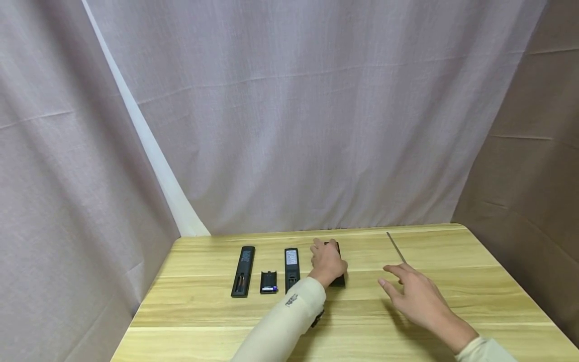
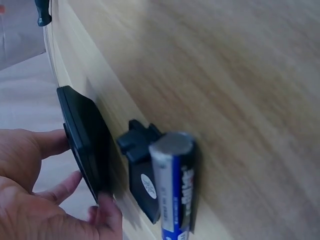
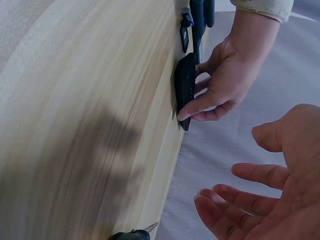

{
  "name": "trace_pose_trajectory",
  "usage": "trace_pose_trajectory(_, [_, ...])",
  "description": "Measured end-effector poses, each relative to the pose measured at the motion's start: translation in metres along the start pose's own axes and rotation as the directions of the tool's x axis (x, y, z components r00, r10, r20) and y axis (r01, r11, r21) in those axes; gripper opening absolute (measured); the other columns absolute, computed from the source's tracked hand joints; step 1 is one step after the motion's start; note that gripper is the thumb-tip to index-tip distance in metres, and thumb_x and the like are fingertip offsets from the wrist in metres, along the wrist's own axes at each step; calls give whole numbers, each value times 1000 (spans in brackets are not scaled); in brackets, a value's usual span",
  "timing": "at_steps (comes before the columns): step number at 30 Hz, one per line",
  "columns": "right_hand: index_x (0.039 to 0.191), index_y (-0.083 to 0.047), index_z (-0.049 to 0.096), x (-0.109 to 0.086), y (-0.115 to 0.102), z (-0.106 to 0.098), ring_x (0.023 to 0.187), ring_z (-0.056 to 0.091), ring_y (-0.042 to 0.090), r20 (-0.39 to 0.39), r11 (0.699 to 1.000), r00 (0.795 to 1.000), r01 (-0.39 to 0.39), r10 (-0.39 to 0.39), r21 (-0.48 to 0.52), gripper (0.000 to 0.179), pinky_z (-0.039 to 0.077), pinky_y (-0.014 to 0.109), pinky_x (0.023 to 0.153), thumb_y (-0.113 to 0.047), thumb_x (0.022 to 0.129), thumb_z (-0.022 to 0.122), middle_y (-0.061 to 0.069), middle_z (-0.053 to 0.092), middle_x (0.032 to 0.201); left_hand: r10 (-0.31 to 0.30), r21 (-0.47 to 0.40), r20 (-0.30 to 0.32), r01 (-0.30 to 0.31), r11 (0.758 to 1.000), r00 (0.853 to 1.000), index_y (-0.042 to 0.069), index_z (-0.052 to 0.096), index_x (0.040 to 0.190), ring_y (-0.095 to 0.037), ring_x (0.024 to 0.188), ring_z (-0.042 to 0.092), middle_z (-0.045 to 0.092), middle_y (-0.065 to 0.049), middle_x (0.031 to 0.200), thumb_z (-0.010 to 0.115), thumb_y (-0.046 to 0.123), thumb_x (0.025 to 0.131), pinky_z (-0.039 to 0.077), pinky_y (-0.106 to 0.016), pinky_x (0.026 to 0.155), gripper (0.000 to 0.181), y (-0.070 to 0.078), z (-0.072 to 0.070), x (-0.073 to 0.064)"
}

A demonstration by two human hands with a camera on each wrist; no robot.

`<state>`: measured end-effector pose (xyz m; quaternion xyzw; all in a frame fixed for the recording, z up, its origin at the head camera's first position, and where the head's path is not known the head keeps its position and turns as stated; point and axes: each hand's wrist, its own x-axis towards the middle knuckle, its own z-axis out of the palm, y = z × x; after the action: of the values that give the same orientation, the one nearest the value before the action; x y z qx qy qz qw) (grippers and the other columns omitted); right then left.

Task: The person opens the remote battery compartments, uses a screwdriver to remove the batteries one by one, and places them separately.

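Note:
My left hand (image 1: 327,259) grips a black remote control (image 1: 338,281) by its sides at the right end of the row. From the left wrist view, the remote (image 2: 82,135) stands low at the wood surface, fingers and thumb around it. Close to it are a small black battery cover (image 2: 142,185) and a blue-and-silver battery (image 2: 172,185). My right hand (image 1: 420,296) hovers to the right, fingers spread and holding nothing. Beneath it lies a screwdriver whose metal shaft (image 1: 395,246) shows; its dark handle (image 3: 127,235) peeks in at the bottom of the right wrist view.
Left on the wooden table (image 1: 190,286) lies a black remote (image 1: 243,271) with an uncovered battery bay. Beside it are a black cover (image 1: 269,279) with a battery at its near edge and another opened remote (image 1: 291,264). Grey curtains (image 1: 294,125) hang behind the table.

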<state>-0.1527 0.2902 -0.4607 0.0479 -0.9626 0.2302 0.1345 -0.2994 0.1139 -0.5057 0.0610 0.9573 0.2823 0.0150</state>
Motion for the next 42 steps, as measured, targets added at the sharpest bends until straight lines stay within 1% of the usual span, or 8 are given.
trace_pose_trajectory(7, [133, -2, 70, 2, 0, 1, 101, 76, 39, 5, 1000, 1000, 0, 1, -1, 45, 63, 59, 78, -33, 101, 74, 20, 73, 129, -12, -90, 9, 13, 996, 1000, 11, 67, 122, -33, 105, 53, 54, -20, 117, 89, 23, 86, 58, -45, 78, 43, -5, -2, 3])
trace_pose_trajectory(14, [133, -2, 70, 4, -2, 2, 100, 76, 38, 6, 1000, 1000, 10, -10, 0, 46, 63, 59, 78, -34, 101, 74, 20, 73, 129, 16, -125, -27, -19, 992, 1000, 8, 65, 103, -32, 101, 57, 56, -17, 107, 84, 13, 81, 59, -50, 78, 30, -17, 1, 9])
trace_pose_trajectory(19, [133, -2, 70, 3, -2, 3, 100, 76, 38, -2, 1000, 1000, 15, -15, -3, 45, 64, 58, 79, -33, 101, 74, 20, 74, 127, 19, -135, -19, -22, 991, 1000, 8, 66, 104, -32, 102, 57, 58, -16, 108, 83, 11, 84, 58, -44, 78, 27, -17, -4, 5])
trace_pose_trajectory(26, [133, -2, 70, 0, -3, 4, 102, 76, 38, 16, 1000, 1000, 0, 0, 9, 45, 64, 55, 76, -34, 101, 73, 18, 73, 127, 49, -210, -63, -61, 976, 997, 6, 64, 112, -32, 98, 59, 60, -15, 106, 81, 13, 83, 57, -43, 77, 34, -30, 12, 13])
trace_pose_trajectory(29, [133, -2, 70, 1, -4, 6, 101, 76, 38, 11, 1000, 1000, 6, -6, 12, 45, 64, 55, 76, -34, 101, 73, 18, 73, 127, 33, -245, -33, -40, 969, 999, 1, 61, 122, -32, 98, 62, 63, -18, 110, 81, 15, 85, 60, -45, 82, 45, -29, 1, 7])
trace_pose_trajectory(33, [132, -2, 71, 3, -5, 8, 101, 76, 37, 6, 1000, 1000, 14, -14, 14, 44, 64, 55, 77, -34, 101, 74, 17, 74, 127, -5, -322, 9, 7, 947, 1000, -3, 56, 134, -28, 90, 64, 67, -19, 110, 81, 18, 89, 62, -41, 75, 55, -30, -12, -3])
trace_pose_trajectory(37, [131, -1, 71, 3, -5, 8, 100, 76, 36, 11, 1000, 1000, 12, -12, 13, 44, 64, 54, 77, -33, 101, 74, 17, 74, 126, -21, -402, 40, 35, 915, 999, -3, 54, 143, -22, 79, 65, 69, -18, 106, 74, 22, 97, 58, -35, 64, 55, -34, -20, -9])
trace_pose_trajectory(42, [131, -1, 71, 1, -3, 9, 101, 76, 36, 17, 1000, 1000, 5, -5, 12, 44, 64, 54, 77, -33, 101, 74, 17, 74, 126, -14, -472, 43, 33, 881, 999, -2, 57, 146, -19, 76, 67, 72, -17, 105, 64, 21, 104, 58, -33, 61, 49, -36, -29, -16])
